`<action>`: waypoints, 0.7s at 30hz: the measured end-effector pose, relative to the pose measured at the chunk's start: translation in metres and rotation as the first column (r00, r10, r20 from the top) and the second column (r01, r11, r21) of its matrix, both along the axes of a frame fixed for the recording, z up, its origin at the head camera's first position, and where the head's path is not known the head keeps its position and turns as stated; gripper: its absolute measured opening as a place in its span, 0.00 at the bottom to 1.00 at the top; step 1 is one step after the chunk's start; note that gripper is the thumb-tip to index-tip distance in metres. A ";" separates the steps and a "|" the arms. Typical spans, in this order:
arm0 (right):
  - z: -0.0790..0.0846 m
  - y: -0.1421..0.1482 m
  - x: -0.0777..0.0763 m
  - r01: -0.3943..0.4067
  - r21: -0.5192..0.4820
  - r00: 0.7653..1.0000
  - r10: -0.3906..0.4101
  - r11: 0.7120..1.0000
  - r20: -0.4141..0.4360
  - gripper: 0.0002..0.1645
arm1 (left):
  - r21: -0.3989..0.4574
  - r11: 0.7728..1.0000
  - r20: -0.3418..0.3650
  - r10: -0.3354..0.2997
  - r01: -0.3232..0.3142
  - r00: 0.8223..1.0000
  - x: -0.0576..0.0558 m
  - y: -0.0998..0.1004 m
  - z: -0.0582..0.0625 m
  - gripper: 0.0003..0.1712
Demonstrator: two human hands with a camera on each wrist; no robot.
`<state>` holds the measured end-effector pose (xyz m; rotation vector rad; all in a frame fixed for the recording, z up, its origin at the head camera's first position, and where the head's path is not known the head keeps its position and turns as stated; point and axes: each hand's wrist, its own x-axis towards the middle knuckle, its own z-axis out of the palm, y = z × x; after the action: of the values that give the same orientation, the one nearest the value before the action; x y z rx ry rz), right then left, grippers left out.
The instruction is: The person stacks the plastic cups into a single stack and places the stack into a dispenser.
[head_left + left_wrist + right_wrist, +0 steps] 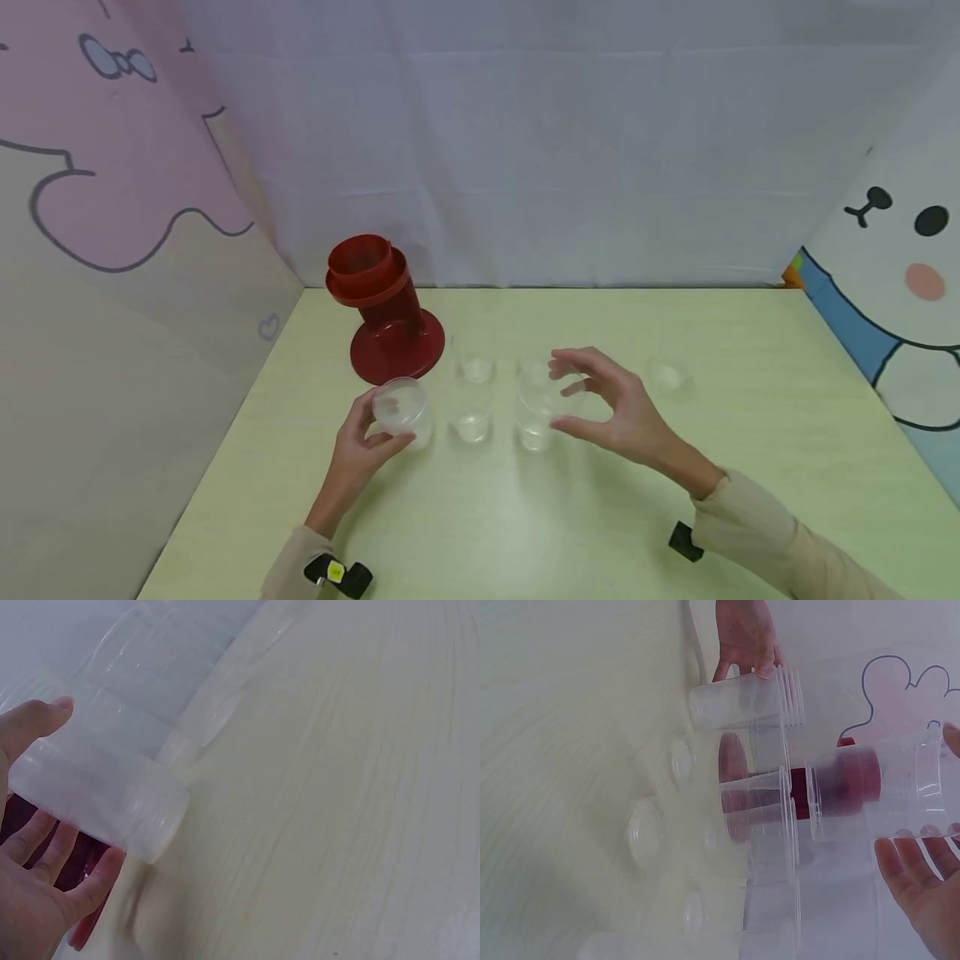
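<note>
My left hand (360, 450) grips a stack of clear plastic cups (402, 408) at the left of the group, fingers and thumb round its sides. In the right wrist view the several close rims of this stack (739, 701) show. My right hand (611, 408) curls round a clear plastic cup (881, 787), held above the standing cups. Its outline is faint in the head view, with the fingertips showing through it. Between the hands stands a clear cup (472, 425), with another cup (476, 368) behind it.
A dark red stand (397, 346) with a cup-shaped top rises at the back left, close behind the left hand. Another clear cup (669, 375) stands to the right, beyond the right hand. The pale wooden table (525, 533) meets a white cloth wall (555, 167) at its back edge.
</note>
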<state>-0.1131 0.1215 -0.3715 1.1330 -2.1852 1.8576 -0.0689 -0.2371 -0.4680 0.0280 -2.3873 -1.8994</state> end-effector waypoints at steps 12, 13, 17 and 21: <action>0.000 -0.014 -0.002 -0.034 0.019 0.999 0.033 0.999 0.025 0.43 | -0.001 1.000 -0.015 -0.013 0.013 1.000 0.000 0.000 0.000 0.43; 0.000 -0.015 -0.003 -0.036 0.019 0.999 0.035 0.999 0.024 0.43 | -0.004 1.000 -0.019 -0.017 0.017 1.000 0.000 0.000 0.000 0.43; 0.001 -0.019 -0.005 -0.044 0.017 0.999 0.044 0.999 0.021 0.43 | -0.011 1.000 -0.019 -0.017 0.017 1.000 0.000 -0.001 0.000 0.43; 0.002 -0.024 -0.007 -0.052 0.009 0.998 0.052 0.999 0.031 0.43 | -0.003 1.000 -0.011 -0.014 0.014 1.000 0.000 -0.001 0.001 0.43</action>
<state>-0.1198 0.0977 -0.3700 1.1817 -2.2047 1.8994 -0.0693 -0.2379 -0.4673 0.0006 -2.3888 -1.8971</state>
